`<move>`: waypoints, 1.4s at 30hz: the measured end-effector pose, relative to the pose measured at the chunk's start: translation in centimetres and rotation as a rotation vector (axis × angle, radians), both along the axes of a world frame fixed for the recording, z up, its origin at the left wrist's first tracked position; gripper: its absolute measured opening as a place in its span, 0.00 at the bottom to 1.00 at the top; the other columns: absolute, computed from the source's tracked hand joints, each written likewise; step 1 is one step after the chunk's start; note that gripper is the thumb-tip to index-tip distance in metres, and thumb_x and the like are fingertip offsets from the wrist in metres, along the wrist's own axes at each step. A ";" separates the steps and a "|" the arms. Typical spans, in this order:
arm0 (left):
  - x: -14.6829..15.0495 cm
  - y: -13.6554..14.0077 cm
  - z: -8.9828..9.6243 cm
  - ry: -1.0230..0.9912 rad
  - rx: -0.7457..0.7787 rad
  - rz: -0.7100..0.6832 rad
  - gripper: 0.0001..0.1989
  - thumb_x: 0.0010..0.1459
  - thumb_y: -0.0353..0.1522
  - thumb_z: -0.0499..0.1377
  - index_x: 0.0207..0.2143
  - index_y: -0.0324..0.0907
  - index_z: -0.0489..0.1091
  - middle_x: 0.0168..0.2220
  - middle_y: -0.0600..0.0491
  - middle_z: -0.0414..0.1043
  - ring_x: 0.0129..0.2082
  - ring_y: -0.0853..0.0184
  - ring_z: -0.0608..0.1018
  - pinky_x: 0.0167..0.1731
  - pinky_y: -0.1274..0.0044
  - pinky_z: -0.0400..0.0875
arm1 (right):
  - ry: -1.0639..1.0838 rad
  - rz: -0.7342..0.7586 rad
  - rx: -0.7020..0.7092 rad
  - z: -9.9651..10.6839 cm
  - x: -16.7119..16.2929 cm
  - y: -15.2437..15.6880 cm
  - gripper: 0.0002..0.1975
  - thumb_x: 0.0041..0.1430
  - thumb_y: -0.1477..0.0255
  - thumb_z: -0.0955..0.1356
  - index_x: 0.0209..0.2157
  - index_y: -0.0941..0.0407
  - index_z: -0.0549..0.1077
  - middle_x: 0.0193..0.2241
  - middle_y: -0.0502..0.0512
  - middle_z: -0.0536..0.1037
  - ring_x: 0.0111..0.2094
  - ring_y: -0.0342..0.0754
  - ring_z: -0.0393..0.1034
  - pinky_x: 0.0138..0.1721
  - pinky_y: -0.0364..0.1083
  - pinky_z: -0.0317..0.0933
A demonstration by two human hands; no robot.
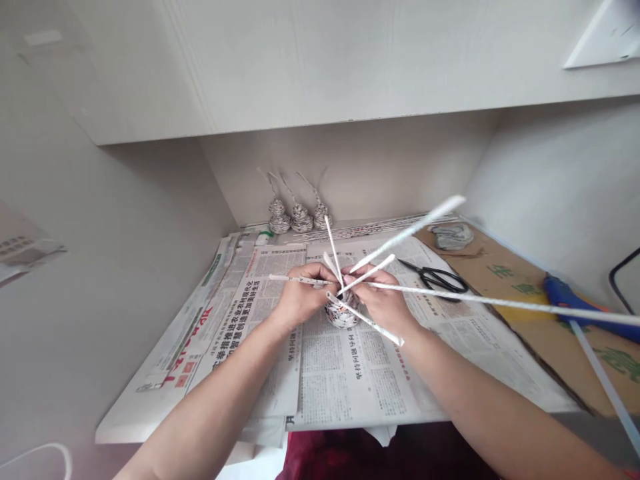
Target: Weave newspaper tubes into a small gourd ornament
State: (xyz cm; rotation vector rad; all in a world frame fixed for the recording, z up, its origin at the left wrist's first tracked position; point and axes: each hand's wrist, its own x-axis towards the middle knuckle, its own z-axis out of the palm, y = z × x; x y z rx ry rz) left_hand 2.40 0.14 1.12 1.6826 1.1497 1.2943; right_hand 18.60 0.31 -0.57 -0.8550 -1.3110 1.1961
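A small round woven paper piece [342, 315] sits on the newspaper, between my hands. Several rolled paper sticks [370, 275] fan out from its top, and one long paper stick [480, 299] runs far off to the right. My left hand [306, 291] is closed at the left side of the piece, fingers round the base of a stick that points left. On the right side, my right hand [383, 299] pinches the paper sticks close to the weave. The fingertips of both hands nearly meet there and partly hide the rim.
Three finished-looking woven paper gourds [300, 219] stand at the back, beside a bundle of paper sticks [370, 229]. Black scissors [443, 280] lie right of my hands. A blue glue gun [565, 297] rests on cardboard [505, 313]. A cabinet [320, 67] overhangs the desk.
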 end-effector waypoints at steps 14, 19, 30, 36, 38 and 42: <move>0.6 -0.5 0.3 -0.031 0.005 0.012 0.04 0.44 0.24 0.58 0.25 0.38 0.70 0.23 0.56 0.72 0.23 0.72 0.73 0.24 0.82 0.68 | -0.004 -0.034 0.083 -0.4 0.1 0.3 0.07 0.49 0.66 0.73 0.28 0.55 0.76 0.26 0.50 0.78 0.27 0.45 0.71 0.30 0.44 0.65; 0.5 -0.4 0.6 -0.081 -0.054 -0.029 0.10 0.44 0.23 0.58 0.31 0.38 0.75 0.28 0.53 0.77 0.27 0.68 0.77 0.29 0.79 0.70 | 0.031 -0.053 0.082 -0.6 0.1 0.5 0.09 0.50 0.64 0.73 0.30 0.54 0.77 0.27 0.51 0.78 0.29 0.45 0.71 0.31 0.43 0.64; 0.3 0.0 0.3 -0.120 -0.068 0.037 0.06 0.43 0.25 0.60 0.27 0.36 0.75 0.26 0.53 0.76 0.26 0.68 0.75 0.29 0.78 0.70 | 0.133 0.302 -0.516 0.6 1.0 0.1 0.25 0.51 0.49 0.67 0.20 0.59 0.71 0.11 0.47 0.64 0.10 0.37 0.53 0.11 0.38 0.36; 0.4 -0.7 0.9 -0.065 -0.008 -0.014 0.06 0.45 0.26 0.60 0.29 0.37 0.74 0.27 0.53 0.76 0.27 0.68 0.76 0.29 0.79 0.70 | 0.024 0.087 0.008 0.9 0.3 -0.9 0.12 0.55 0.64 0.69 0.38 0.56 0.74 0.24 0.50 0.74 0.20 0.41 0.66 0.17 0.39 0.56; 0.5 -0.9 1.0 -0.058 -0.020 -0.009 0.10 0.44 0.25 0.61 0.33 0.37 0.74 0.29 0.52 0.76 0.28 0.68 0.77 0.30 0.78 0.71 | -0.036 0.038 0.089 0.7 0.2 -0.9 0.08 0.56 0.68 0.69 0.38 0.55 0.74 0.29 0.52 0.76 0.26 0.43 0.70 0.25 0.41 0.63; 0.6 -0.9 1.1 -0.081 -0.081 0.021 0.17 0.42 0.26 0.63 0.38 0.36 0.73 0.30 0.52 0.77 0.29 0.67 0.77 0.31 0.78 0.72 | -0.123 0.018 0.099 0.2 0.2 -0.6 0.06 0.54 0.73 0.68 0.36 0.54 0.73 0.32 0.52 0.77 0.31 0.45 0.72 0.31 0.44 0.66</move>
